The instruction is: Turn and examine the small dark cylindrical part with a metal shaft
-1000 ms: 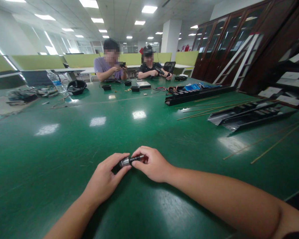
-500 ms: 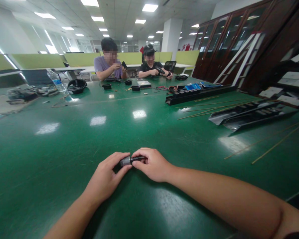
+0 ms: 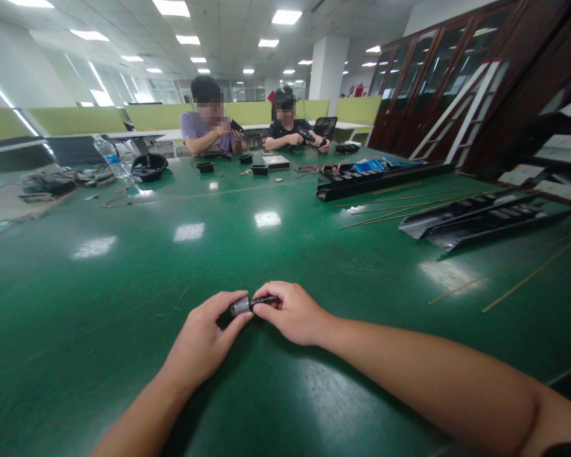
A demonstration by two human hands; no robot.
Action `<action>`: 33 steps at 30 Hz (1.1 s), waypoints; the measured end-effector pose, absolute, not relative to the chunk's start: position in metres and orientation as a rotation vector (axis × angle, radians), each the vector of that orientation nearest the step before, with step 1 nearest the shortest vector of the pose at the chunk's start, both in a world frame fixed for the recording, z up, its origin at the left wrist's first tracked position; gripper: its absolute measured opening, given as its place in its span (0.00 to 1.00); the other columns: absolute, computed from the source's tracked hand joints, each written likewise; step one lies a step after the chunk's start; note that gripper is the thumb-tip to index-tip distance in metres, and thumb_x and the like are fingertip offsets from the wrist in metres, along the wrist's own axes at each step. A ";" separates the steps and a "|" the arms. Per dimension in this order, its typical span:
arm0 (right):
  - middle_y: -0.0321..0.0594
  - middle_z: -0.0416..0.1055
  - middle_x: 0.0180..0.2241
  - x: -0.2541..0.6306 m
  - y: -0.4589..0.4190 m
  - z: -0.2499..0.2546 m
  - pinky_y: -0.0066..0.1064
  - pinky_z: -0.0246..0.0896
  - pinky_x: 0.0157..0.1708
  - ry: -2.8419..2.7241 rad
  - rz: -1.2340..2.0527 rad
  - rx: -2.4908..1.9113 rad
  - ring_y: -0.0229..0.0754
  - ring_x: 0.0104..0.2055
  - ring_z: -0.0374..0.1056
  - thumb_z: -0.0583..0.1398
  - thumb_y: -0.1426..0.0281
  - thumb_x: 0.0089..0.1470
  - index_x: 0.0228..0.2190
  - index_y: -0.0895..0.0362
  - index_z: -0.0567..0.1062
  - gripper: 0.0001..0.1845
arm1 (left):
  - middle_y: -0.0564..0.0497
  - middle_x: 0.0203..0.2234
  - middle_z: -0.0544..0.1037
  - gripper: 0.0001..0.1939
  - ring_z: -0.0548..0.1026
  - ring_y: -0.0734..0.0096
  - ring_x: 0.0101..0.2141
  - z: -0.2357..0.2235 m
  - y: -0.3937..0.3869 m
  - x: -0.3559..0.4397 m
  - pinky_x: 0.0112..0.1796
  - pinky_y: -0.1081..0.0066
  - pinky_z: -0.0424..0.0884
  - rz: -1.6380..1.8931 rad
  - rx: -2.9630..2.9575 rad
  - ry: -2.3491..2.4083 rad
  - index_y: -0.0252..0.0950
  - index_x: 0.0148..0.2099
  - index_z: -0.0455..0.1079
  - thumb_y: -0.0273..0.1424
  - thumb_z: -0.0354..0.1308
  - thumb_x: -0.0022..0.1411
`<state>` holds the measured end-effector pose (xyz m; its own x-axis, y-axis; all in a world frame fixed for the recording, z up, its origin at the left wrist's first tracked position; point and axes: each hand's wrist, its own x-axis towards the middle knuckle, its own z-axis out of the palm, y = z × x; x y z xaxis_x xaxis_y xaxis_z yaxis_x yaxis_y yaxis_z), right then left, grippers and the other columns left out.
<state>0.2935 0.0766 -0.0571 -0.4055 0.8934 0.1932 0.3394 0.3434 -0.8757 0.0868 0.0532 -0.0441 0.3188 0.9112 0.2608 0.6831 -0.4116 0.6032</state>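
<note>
A small cylindrical part (image 3: 242, 306), with a silver metal barrel and a thin black shaft, sits between the person's two hands, low over the green tabletop (image 3: 124, 298). The left hand (image 3: 204, 333) pinches the silver end, while the right hand (image 3: 290, 314) closes over the black shaft from the other side. The hands are together, clamped on the part, and their fingers nearly meet around it. The right fingers (image 3: 271, 303) cover the shaft's far tip, and the view is too small to tell exactly what the part is or whether it touches the table. Both forearms come in from below, the right one (image 3: 423, 374) stretching towards the lower right corner, where the table's near edge shows. The closest objects are thin tan rods (image 3: 528, 273) off to the right, well apart from the hands. Past them lie long black metal channels (image 3: 485, 219), with another (image 3: 380, 181) farther up the table. Across the long green surface, near the far end, sit small black trays (image 3: 259, 169), a black bowl (image 3: 148, 166) and a plastic water bottle (image 3: 111, 162). Two co-workers (image 3: 252, 120) sit beyond them, working with their own hands.
</note>
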 end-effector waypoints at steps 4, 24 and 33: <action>0.36 0.73 0.32 0.293 0.077 -0.057 0.27 0.59 0.32 -1.907 1.042 -1.103 0.36 0.32 0.67 0.61 0.69 0.57 0.37 0.57 0.78 0.07 | 0.49 0.46 0.79 0.18 0.76 0.60 0.46 -0.043 0.054 0.087 0.49 0.62 0.72 0.809 2.202 1.443 0.42 0.52 0.73 0.44 0.57 0.65; 0.35 0.73 0.30 0.294 0.076 -0.058 0.27 0.58 0.30 -1.898 1.049 -1.119 0.36 0.30 0.66 0.61 0.69 0.57 0.36 0.57 0.78 0.07 | 0.51 0.47 0.78 0.18 0.76 0.61 0.47 -0.044 0.055 0.081 0.51 0.62 0.71 0.770 2.163 1.477 0.44 0.53 0.72 0.45 0.58 0.64; 0.35 0.72 0.28 0.293 0.076 -0.059 0.26 0.56 0.29 -1.875 1.072 -1.106 0.35 0.28 0.65 0.61 0.65 0.57 0.36 0.57 0.78 0.09 | 0.54 0.47 0.78 0.17 0.75 0.63 0.47 -0.044 0.054 0.081 0.51 0.62 0.70 0.773 2.129 1.480 0.46 0.53 0.72 0.45 0.58 0.64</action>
